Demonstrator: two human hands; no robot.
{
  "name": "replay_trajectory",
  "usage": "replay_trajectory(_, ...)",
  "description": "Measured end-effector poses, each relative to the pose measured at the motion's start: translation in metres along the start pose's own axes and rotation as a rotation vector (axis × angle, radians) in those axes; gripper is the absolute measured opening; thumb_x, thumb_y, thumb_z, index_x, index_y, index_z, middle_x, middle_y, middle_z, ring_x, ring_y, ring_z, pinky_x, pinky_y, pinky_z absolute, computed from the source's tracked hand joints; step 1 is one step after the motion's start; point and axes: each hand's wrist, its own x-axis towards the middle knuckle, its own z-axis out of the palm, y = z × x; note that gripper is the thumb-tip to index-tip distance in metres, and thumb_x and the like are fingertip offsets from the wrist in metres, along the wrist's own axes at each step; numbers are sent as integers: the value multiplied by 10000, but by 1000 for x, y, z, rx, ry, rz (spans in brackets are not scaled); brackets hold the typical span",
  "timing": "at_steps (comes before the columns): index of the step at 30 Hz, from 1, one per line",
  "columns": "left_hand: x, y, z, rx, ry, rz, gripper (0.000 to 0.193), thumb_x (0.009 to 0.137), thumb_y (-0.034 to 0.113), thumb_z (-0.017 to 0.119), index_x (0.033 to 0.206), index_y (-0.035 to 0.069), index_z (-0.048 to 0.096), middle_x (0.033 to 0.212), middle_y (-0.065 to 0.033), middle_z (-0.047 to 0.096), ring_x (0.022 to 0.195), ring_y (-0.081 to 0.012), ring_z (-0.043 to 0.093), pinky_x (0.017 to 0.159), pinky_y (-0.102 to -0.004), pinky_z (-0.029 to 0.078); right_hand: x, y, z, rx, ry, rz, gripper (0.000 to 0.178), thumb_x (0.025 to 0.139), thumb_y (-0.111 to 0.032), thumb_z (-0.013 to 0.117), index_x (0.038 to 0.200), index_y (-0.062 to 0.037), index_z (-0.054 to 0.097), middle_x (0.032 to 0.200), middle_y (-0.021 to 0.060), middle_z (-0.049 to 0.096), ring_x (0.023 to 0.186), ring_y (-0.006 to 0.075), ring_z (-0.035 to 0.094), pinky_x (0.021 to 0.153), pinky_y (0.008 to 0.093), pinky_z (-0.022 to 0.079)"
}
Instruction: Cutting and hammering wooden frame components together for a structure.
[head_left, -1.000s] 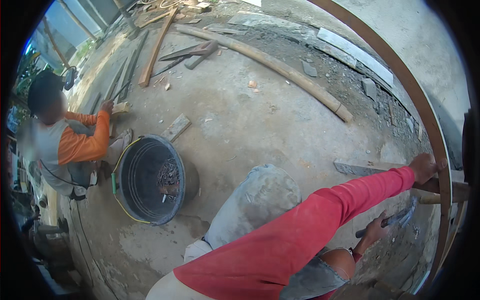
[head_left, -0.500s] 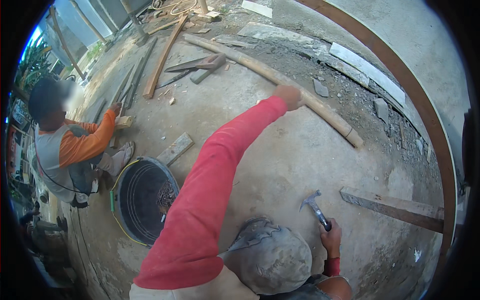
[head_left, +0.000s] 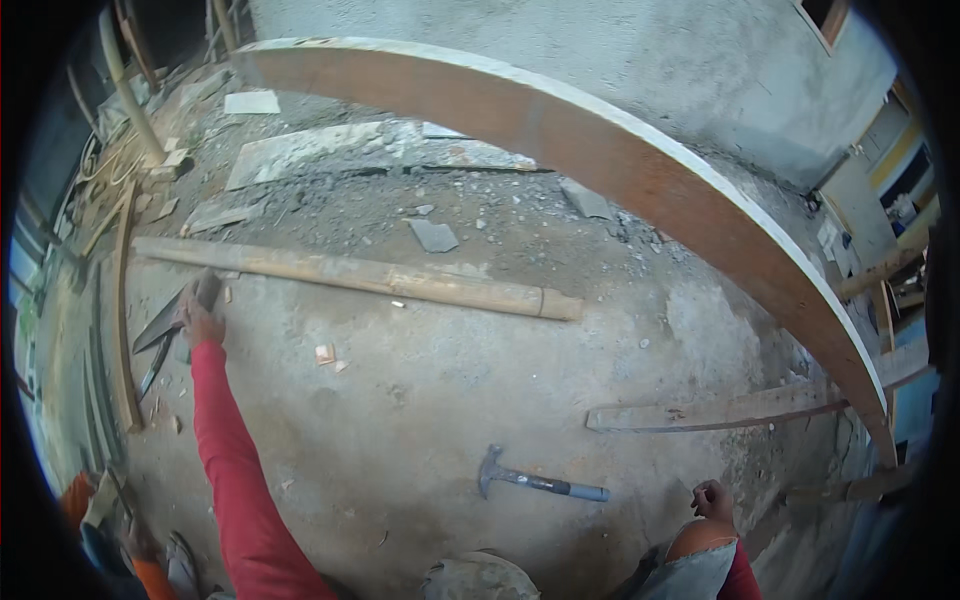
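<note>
My left hand [head_left: 203, 322], at the end of a red sleeve, is closed round the wooden handle [head_left: 207, 289] of a handsaw on the concrete floor. The saw's wide metal blade [head_left: 158, 326] points away to the left of the hand. A claw hammer [head_left: 545, 484] with a dark handle lies on the floor in front of me, its head toward the left. Apart from the hammer, my right hand [head_left: 713, 500] rests by my knee, fingers loosely curled, with nothing seen in them.
A bamboo pole [head_left: 360, 275] lies across the floor ahead. A long brown board [head_left: 600, 150] arches across the view, and a timber [head_left: 700, 415] lies at the right. Another long timber [head_left: 125, 310] is at the left. A co-worker's hand [head_left: 140, 540] shows low at the left.
My right hand has let go of the hammer, which now lies on the floor. My left hand has moved from beside the bamboo pole to the handsaw. The view has turned to the right.
</note>
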Motion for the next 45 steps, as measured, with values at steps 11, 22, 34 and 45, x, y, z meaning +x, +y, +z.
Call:
replay_trajectory(11, 19, -131, -71, 882, 417, 91, 447, 962, 183, 458, 1397, 97, 401, 1325, -71, 515, 1336, -243, 412, 966, -411, 433, 31, -34, -24, -374, -110, -245, 231, 940, -274, 603, 984, -50, 637, 779, 159, 684, 721, 320, 677, 671, 417, 523)
replay_trajectory(22, -304, 124, -429, 550, 189, 664, 294, 812, 48, 606, 1075, 33, 476, 1064, -162, 503, 1147, -372, 482, 872, -460, 434, -105, -305, -102, 95, -222, -797, 141, 919, -201, 580, 987, -79, 598, 1029, 105, 664, 960, 285, 635, 800, 403, 503)
replay_trajectory(34, -586, 260, -673, -39, -762, 1354, 353, 747, 76, 643, 1062, -31, 523, 990, -169, 533, 987, -356, 493, 850, -403, 461, -291, -410, -257, -519, -324, -630, 163, 788, -136, 609, 920, -43, 628, 917, 104, 625, 938, 270, 598, 864, 404, 442)
replay_trajectory(45, -492, 355, -667, -1062, -693, 330, 411, 1027, 375, 451, 1175, 18, 588, 1004, -83, 655, 841, -152, 621, 718, -276, 480, -368, -278, -547, 626, -274, 180, 481, 782, -249, 755, 1163, 14, 624, 968, 125, 667, 816, 223, 659, 752, 352, 503)
